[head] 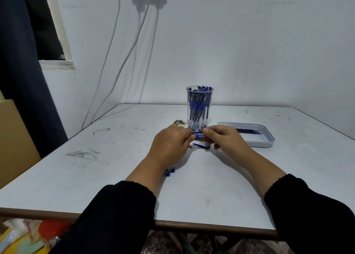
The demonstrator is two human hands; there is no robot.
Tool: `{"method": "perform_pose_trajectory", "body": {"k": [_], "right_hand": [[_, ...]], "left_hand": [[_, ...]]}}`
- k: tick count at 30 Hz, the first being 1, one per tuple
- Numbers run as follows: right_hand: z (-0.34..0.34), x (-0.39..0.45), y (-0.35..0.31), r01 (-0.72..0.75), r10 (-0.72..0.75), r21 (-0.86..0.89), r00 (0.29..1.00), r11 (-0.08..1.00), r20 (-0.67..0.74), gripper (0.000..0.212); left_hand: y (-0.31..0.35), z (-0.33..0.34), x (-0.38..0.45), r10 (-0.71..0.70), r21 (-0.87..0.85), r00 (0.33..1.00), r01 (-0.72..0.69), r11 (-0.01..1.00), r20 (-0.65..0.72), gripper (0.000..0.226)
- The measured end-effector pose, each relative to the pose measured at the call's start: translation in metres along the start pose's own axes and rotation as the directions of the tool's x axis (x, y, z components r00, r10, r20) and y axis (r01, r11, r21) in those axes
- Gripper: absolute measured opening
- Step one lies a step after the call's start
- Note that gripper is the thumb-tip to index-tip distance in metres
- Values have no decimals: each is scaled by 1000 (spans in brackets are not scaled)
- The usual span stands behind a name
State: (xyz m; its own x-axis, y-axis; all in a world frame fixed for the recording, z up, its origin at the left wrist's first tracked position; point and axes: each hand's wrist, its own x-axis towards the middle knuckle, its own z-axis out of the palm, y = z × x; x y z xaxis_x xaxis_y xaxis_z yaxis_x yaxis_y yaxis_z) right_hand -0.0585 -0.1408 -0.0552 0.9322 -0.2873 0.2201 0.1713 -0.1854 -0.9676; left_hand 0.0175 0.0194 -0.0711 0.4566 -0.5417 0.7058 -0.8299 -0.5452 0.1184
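Pretty tight up front: the pen jar stands right behind the left hand and right hand, with the tray just to the right. A loose cap lies between them, and pens sit under the left wrist. The desk is wide open on the left.

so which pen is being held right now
The pen pinched between left hand and right hand; the rest stand in the clear jar or lie under the left wrist.
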Motion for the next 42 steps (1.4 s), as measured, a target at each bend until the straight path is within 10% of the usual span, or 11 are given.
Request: {"method": "perform_pose_trajectory", "body": {"k": [16, 26, 42], "right_hand": [[-18, 12, 5, 63, -75, -188, 995, 980, -59, 21], [-18, 7, 18, 208, -136, -741, 978, 638, 158, 17], [-16, 8, 26, 414, -304, -774, 905, 479, 297, 16]], "left_hand": [[-3, -1, 0, -95, 40, 995, 95, 995, -7, 22], [-3, -1, 0, -124, 63, 992, 122, 991, 32, 24], [-4, 1, 0, -130, 78, 990, 127, 989, 44, 24]]}}
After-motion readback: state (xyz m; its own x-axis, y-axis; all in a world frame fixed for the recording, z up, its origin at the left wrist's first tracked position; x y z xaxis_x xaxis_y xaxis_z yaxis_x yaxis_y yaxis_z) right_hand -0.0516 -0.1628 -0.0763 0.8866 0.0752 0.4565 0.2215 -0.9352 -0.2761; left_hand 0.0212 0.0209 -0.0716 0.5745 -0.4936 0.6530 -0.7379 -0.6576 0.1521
